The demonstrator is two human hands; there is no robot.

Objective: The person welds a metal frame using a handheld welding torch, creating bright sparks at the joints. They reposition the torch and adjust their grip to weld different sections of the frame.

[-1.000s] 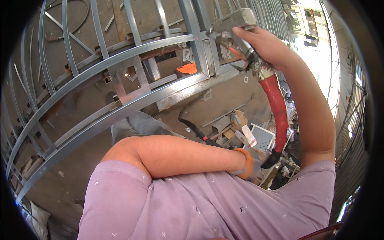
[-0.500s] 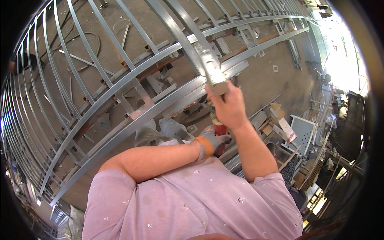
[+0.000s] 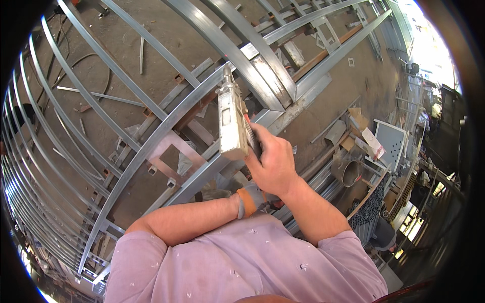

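Observation:
My right hand point(image 3: 272, 162) is closed around the lower end of a grey box-shaped metal tool point(image 3: 231, 121). The tool's narrow tip points up at a curved steel bar point(image 3: 166, 126) of a large frame. My left forearm crosses my chest. My left hand point(image 3: 252, 198), in a grey glove with an orange cuff, is tucked under my right wrist. Most of that hand is hidden, so I cannot tell what it holds. I wear a pale purple shirt point(image 3: 242, 267).
The curved steel frame point(image 3: 76, 151) of many bars lies over a dirt floor. A short metal pipe point(image 3: 347, 171), cardboard boxes point(image 3: 362, 130) and a white perforated panel point(image 3: 393, 137) lie at the right. A dark cable point(image 3: 98, 63) loops on the ground at upper left.
My right hand brought the grey tool down from the upper right to the middle of the view. The red hose seen earlier is out of sight. The view swung across the frame.

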